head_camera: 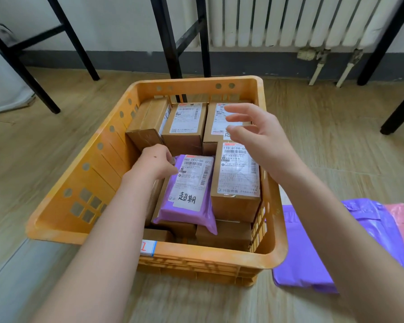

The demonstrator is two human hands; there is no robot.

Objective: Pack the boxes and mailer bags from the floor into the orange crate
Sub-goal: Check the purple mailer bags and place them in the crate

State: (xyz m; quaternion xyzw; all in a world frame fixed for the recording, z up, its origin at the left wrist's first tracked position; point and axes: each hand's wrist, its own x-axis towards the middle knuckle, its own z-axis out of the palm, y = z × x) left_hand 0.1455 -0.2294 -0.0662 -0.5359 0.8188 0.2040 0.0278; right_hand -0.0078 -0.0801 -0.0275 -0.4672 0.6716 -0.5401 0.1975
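The orange crate [63, 190] sits mid-frame on the wood floor, nearly full of boxes. The left hand [155, 163] grips the top corner of a purple mailer bag [188, 194], seating it beside a labelled box [237, 180]; its label reads "980 Y911-00 022" and handwritten "超期". The right hand [261, 138] hovers, fingers spread and empty. Next, likely the purple and pink mailers [313, 264] at lower right.

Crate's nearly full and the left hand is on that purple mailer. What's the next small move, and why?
Probably let the left hand press the purple mailer flat onto the boxes, then send the open right hand to the purple bags on the floor right of the orange crate: they are not yet packed.
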